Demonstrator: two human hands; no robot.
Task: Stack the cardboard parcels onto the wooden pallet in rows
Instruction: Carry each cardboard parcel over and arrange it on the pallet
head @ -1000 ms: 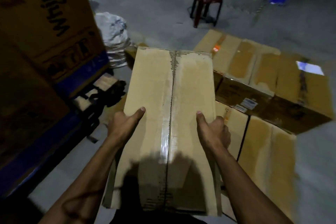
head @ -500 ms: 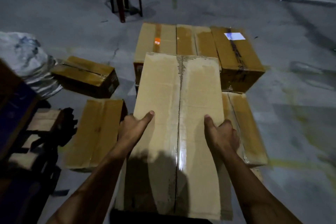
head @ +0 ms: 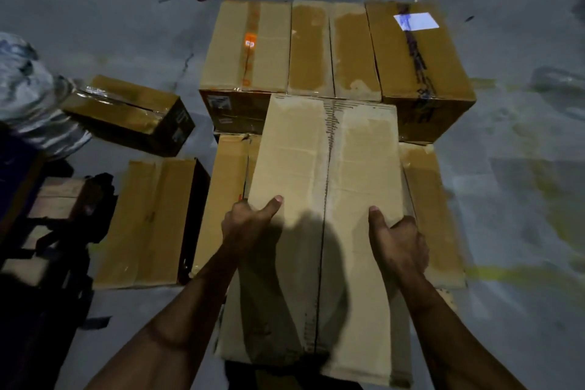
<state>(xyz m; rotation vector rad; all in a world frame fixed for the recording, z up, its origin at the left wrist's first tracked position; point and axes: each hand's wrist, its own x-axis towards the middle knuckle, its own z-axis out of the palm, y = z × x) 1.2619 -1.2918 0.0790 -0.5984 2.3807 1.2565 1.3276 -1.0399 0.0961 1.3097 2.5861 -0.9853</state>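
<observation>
Carrying the parcel (head: 319, 231) lengthwise over the stack: left hand (head: 250, 225) grips its left edge, right hand (head: 395, 237) its right edge, thumbs flat on top and fingers wrapped down the sides. Parcel now hangs above the gap between two low boxes (head: 228, 193), its far end near the back row (head: 335, 51) of three. Half a second ago it sat lower in view and covered more of that row; a second ago the stack lay off to the right, so the person has turned square to it. Pallet itself hidden under boxes. Judgement: lined up, set-down into the near row is next. Two loose boxes (head: 145, 225) wait on the floor at left
</observation>
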